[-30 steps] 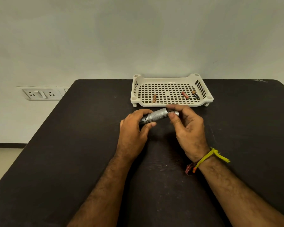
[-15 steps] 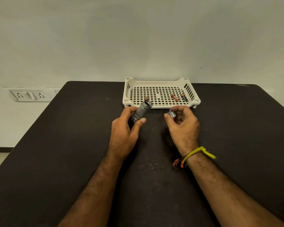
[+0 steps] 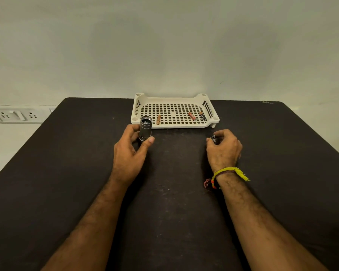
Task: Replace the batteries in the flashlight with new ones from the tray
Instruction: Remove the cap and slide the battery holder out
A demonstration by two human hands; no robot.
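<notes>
My left hand (image 3: 130, 153) grips the silver flashlight body (image 3: 145, 128) upright, its open end facing up, just in front of the tray's left corner. My right hand (image 3: 224, 149) is closed on the small flashlight end cap (image 3: 214, 139), low over the table to the right. The cream perforated tray (image 3: 174, 125) stands at the table's far edge. In it lie a brown battery (image 3: 158, 119) at the left and, at the right, a red battery (image 3: 191, 116) next to a black battery (image 3: 203, 116).
The black table (image 3: 174, 192) runs from the wall toward me. A white wall socket plate (image 3: 18, 115) sits on the wall past the table's left edge.
The cap has come off the flashlight. My right hand has carried it out to the right, and my left hand has turned the body upright.
</notes>
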